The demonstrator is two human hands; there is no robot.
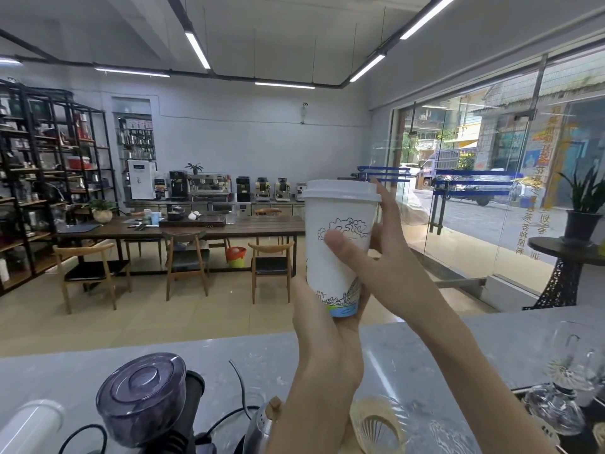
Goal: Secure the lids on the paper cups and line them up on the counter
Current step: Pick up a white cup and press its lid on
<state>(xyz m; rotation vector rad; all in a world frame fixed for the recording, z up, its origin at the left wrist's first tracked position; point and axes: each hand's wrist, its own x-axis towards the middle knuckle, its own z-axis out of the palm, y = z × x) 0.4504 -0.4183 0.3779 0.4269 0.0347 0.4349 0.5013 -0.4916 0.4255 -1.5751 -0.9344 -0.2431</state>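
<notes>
You hold the white printed paper cup (339, 247) upright in mid-air above the grey marbled counter (409, 352), its smooth white plastic lid (340, 190) sitting on the rim. Your left hand (324, 339) cups the tapered base while your right hand (383, 257) wraps the wall, thumb in front, fingers (381, 194) reaching the lid's edge. Judged step: lid seating; next, press around the rim evenly, then set it down.

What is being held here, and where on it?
A lidded paper cup: the left hand cups its base, the right hand wraps its side.
</notes>
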